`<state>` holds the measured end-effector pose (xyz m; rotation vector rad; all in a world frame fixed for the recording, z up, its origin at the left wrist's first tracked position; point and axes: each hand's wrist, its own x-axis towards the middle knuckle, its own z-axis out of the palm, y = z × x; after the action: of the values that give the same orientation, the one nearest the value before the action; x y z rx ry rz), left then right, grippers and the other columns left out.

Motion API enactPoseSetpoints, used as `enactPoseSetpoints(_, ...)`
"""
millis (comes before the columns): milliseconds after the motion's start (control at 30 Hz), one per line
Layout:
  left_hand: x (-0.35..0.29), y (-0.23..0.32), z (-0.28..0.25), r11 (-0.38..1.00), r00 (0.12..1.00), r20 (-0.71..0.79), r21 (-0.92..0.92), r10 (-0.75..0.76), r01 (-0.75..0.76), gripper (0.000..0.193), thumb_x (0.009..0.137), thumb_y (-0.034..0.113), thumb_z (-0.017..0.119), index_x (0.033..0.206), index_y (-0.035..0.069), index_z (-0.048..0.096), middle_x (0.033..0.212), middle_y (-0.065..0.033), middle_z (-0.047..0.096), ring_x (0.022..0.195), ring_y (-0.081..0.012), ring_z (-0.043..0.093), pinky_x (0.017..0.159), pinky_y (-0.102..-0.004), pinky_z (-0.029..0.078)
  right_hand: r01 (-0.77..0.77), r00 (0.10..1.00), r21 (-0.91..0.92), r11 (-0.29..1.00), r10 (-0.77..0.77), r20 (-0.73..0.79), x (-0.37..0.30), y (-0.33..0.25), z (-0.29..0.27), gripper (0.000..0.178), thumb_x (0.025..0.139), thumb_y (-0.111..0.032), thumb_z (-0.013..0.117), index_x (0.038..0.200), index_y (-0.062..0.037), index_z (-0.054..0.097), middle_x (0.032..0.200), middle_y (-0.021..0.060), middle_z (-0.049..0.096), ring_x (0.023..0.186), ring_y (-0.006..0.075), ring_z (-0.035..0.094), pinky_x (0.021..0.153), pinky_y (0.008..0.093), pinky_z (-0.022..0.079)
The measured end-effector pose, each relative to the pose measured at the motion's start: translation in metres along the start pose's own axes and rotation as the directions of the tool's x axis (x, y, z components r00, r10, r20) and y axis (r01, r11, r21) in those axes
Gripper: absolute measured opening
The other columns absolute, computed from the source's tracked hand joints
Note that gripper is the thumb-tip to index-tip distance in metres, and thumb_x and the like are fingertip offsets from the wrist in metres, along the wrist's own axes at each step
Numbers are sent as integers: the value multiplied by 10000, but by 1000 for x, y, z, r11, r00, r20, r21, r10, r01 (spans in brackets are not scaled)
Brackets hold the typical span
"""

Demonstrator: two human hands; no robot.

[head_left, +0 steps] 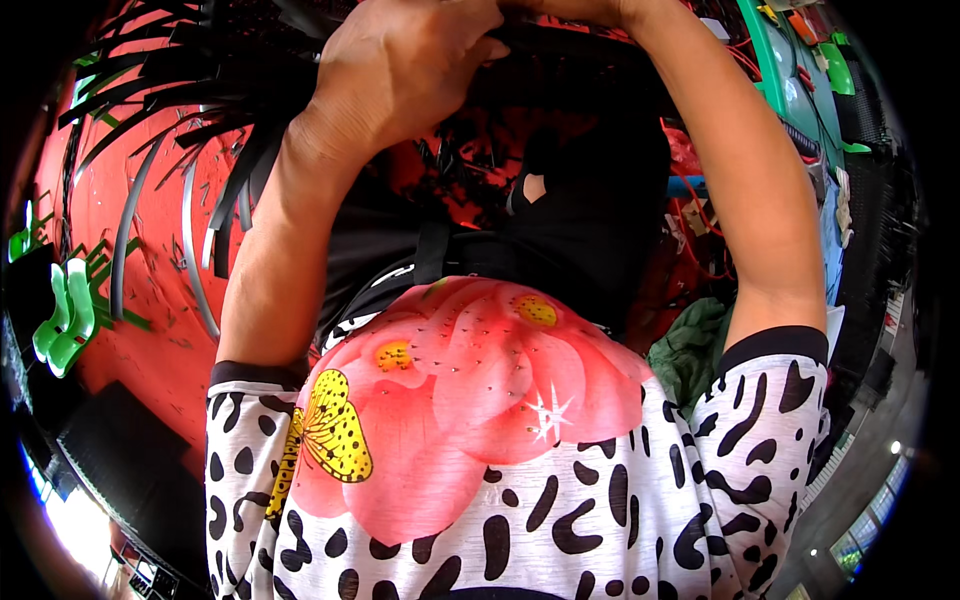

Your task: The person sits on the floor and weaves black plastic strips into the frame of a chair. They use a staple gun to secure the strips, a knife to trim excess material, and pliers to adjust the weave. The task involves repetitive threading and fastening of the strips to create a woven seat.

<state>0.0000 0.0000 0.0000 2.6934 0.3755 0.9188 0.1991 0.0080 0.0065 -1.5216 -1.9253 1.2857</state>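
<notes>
At the top edge, my left hand (405, 70) is closed with its fingers curled. What it grips is hidden behind it and cut off by the frame. Long flat black strips (190, 75) fan out to the left of this hand, some arching down toward the floor. My right hand (585, 8) shows only as a sliver at the top edge, close to the left one, and its fingers are out of sight. Below both hands lies a dark mass (560, 70), too dark to make out, above my black-clad legs (590, 210).
Red floor (150, 370) spreads at left, with loose black scraps (460, 160) between my legs. Green plastic chairs (68, 315) stand far left. At right are a green-framed table (765, 60), red cord (700, 215) and a crumpled dark green cloth (690, 345).
</notes>
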Motion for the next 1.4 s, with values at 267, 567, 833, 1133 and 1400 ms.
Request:
enactPoseSetpoints(267, 7, 2, 28, 997, 998, -12, -59, -54, 53, 124, 769, 44, 642, 876, -12, 611, 791, -121, 569, 699, -314, 574, 640, -337, 462, -82, 464, -398, 914, -318, -827, -162, 11, 14, 95, 888, -120, 579, 901, -33, 613, 740, 28, 653, 679, 72, 596, 610, 204, 460)
enactPoseSetpoints(567, 15, 6, -3, 985, 999, 28, -173, -24, 28, 145, 741, -54, 620, 881, -70, 585, 807, -151, 571, 707, -286, 575, 669, -302, 465, -810, -132, 127, 573, 34, -991, -381, 134, -17, 410, 779, -408, 682, 944, -37, 627, 793, 142, 672, 724, 292, 649, 665, 401, 499)
enactPoseSetpoints(833, 18, 3, 4, 993, 999, 17, -111, -39, 41, 154, 739, -8, 653, 874, -59, 600, 817, -146, 586, 708, -290, 597, 637, -321, 476, -973, -68, 182, 144, 570, -819, -419, 246, -79, 754, 619, -605, 717, 933, 79, 670, 1016, 269, 641, 975, 372, 624, 845, 432, 466)
enactPoseSetpoints(1133, 12, 13, 1, 993, 994, 65, -82, -83, 88, 177, 716, 29, 682, 861, -29, 598, 819, -129, 586, 692, -316, 597, 595, -352, 484, -795, -169, 500, 343, 667, -725, -448, 309, -87, 520, 647, -315, 729, 938, 109, 653, 951, 211, 654, 868, 300, 628, 792, 368, 459)
enactPoseSetpoints(1400, 7, 15, 7, 993, 997, 58, -108, -50, 56, 174, 715, 44, 676, 850, -20, 587, 821, -124, 574, 704, -332, 586, 602, -379, 482, -942, -69, 229, 244, 528, -846, -444, 234, -84, 321, 634, -221, 698, 768, 67, 657, 737, 159, 654, 692, 265, 629, 667, 371, 470)
